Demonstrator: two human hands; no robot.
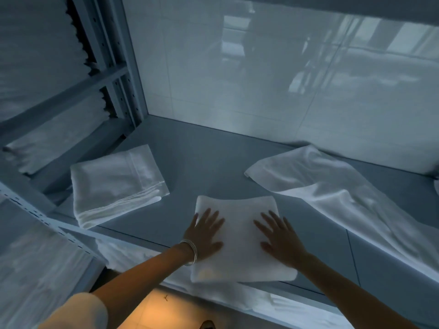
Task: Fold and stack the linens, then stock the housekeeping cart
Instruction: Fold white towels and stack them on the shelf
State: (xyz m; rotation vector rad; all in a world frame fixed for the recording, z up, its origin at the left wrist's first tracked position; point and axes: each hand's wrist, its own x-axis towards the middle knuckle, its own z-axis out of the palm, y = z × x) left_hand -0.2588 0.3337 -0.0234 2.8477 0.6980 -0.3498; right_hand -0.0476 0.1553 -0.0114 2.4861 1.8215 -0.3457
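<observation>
Right now both hands lie flat, fingers straight and spread, on a folded white towel (240, 236) at the front edge of the grey surface (213, 157); neither grasps it. The left hand (206, 236), with bangles at the wrist, presses the towel's left half, and the right hand (279, 243) presses its right half.

Judging by this, the step in hand is smoothing the fold. To do it well, the palms should stroke outward from the middle toward the edges, pushing out trapped air and squaring the corners, with even pressure so the layers do not skew. The near edge overhangs the front lip a little, so I would slide it back before letting go.

Its long axis runs roughly away from the person, tilted slightly, with the far short edge pointing toward the tiled wall (261, 79).

A finished stack of folded linens (114, 184) sits well apart to the left, and an unfolded sheet (332, 193) sprawls to the right, seemingly next in line.
</observation>
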